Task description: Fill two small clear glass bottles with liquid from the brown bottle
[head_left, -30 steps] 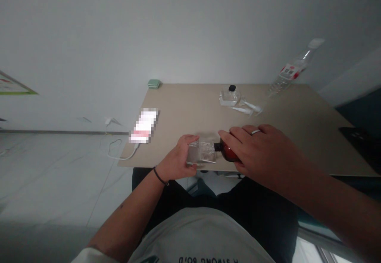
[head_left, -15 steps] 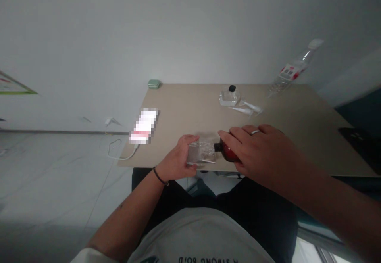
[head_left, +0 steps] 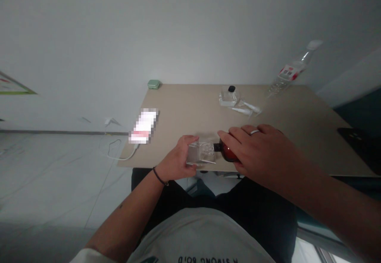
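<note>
Near the front edge of the table (head_left: 181, 116), my left hand (head_left: 177, 160) is closed around the left end of a clear plastic box (head_left: 200, 153). My right hand (head_left: 253, 146) wraps a dark red-brown bottle (head_left: 228, 152) from above. The bottle lies tilted on its side, its black neck (head_left: 217, 147) pointing left at the box's right end. Whether the neck touches the box or anything flows from it, I cannot tell. Most of the bottle is hidden under my right hand.
Behind my hands are a clear container (head_left: 228, 97) with a black cap (head_left: 231, 89) and thin wrapped white items (head_left: 242, 110). A clear bottle (head_left: 288, 72) stands back right. On the left are a phone (head_left: 145, 125) with a white cable (head_left: 125, 158) and a small green case (head_left: 154, 84).
</note>
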{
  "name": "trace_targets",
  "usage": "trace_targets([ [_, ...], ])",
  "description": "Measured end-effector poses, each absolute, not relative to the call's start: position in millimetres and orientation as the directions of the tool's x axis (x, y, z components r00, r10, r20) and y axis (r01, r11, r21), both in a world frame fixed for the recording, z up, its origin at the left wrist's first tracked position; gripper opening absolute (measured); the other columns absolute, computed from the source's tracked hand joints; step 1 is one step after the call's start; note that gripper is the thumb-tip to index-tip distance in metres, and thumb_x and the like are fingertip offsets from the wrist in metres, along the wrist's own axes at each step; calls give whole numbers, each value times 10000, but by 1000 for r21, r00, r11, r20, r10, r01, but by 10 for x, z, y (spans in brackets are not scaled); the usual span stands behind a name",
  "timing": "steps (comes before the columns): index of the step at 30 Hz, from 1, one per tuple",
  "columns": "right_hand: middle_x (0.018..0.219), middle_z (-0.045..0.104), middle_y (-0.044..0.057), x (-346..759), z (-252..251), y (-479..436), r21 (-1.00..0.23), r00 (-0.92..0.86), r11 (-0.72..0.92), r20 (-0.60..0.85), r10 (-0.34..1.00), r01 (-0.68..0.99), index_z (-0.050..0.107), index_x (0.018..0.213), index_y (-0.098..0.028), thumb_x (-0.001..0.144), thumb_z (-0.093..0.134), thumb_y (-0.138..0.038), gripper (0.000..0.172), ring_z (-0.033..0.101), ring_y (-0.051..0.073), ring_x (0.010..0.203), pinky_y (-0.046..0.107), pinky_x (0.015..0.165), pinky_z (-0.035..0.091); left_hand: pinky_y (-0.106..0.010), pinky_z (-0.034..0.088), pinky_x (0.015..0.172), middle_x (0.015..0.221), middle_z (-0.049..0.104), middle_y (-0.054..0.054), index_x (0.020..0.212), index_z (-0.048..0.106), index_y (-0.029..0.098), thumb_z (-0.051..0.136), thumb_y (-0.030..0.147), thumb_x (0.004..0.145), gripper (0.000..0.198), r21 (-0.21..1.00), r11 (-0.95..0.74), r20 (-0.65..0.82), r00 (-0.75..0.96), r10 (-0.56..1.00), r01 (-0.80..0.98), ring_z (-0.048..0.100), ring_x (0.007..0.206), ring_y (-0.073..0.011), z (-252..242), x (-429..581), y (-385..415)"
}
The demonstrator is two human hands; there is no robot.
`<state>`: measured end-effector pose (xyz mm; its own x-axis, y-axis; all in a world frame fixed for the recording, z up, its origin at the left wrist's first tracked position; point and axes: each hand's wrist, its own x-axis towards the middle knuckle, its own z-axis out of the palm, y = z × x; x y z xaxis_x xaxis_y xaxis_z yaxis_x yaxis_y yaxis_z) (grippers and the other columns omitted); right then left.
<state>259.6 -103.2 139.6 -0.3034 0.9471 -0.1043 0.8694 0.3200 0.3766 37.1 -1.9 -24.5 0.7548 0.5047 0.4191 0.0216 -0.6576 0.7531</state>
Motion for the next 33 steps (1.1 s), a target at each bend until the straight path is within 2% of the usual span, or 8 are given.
trace_targets([
  [26,1148,711,124,2589,1390,-1029,393,-312,324,-95,945,861,556,1367,-173,985,518,-254,393,674,295,925,407,734,357,-653,382,1163,1430,376,-138,1531,215,291,728,122,666,1019,740,-672,433,747,505,24,424,1353,-387,-247,372,-20],
  [33,1114,715,125,2593,1408,-1040,397,-334,339,-84,939,853,572,1339,-166,956,559,-251,393,665,289,908,400,716,349,-661,371,1158,1431,363,-134,1524,200,310,726,109,659,1032,755,-655,411,756,509,30,419,1347,-388,-237,372,-22],
])
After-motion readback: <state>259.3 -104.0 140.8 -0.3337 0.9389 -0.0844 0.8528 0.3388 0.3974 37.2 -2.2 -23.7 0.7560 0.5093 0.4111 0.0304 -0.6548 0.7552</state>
